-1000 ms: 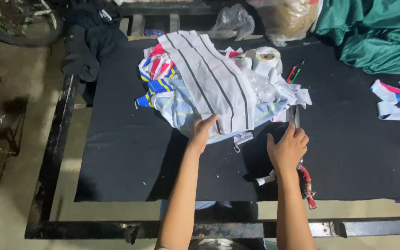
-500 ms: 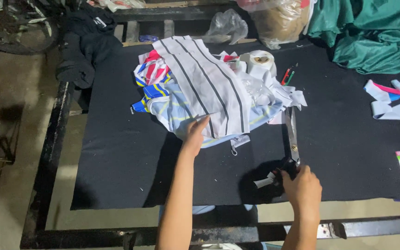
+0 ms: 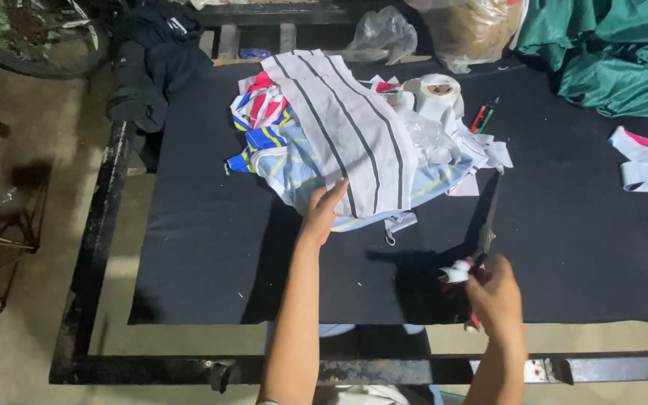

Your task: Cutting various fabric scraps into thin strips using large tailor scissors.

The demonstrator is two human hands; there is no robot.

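Head view: white cloth with dark stripes (image 3: 354, 135), topping a pile on the black-covered table (image 3: 211, 247), is pinned under the flat, open left hand (image 3: 322, 214) while long metal scissors (image 3: 485, 232) are gripped in the closed right hand (image 3: 495, 292), cutting judged imminent, blades needing alignment at the fabric edge.

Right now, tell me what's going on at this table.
A person stands at a table covered in black cloth. The left hand rests on the near edge of a striped fabric pile. The right hand grips scissors by the handles, blades pointing away toward the pile.
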